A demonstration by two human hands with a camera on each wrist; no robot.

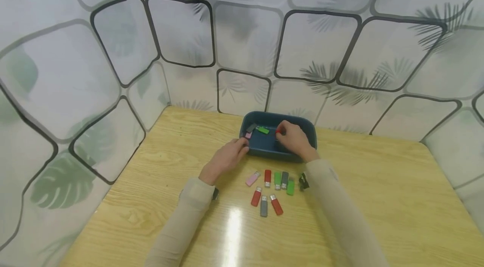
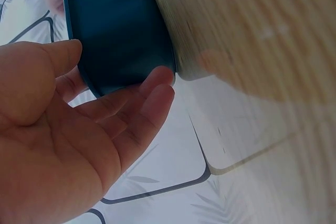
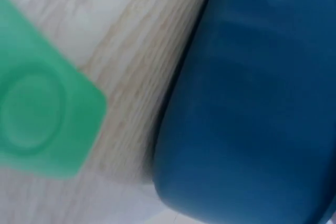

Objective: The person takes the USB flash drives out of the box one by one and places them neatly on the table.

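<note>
A dark blue plastic bin (image 1: 272,152) stands on the table near the back wall. My left hand (image 1: 229,154) grips its near left corner; the left wrist view has the thumb at the rim and the other fingers bent around the end wall. Over the inside of the bin, my right hand (image 1: 294,136) pinches a red USB stick (image 1: 278,131), mostly hidden by the fingers. Inside the bin lie a green USB stick (image 1: 262,130), a grey one (image 1: 251,127) and a pink one (image 1: 248,135). The right wrist view shows the bin's outer wall (image 3: 247,103), not the hand.
Several USB sticks lie in front of the bin, among them a pink one (image 1: 253,178), a red one (image 1: 267,178), a grey one (image 1: 264,206) and a green one (image 1: 290,187). Patterned fabric walls (image 1: 245,40) enclose the wooden table (image 1: 378,183) at the back and sides.
</note>
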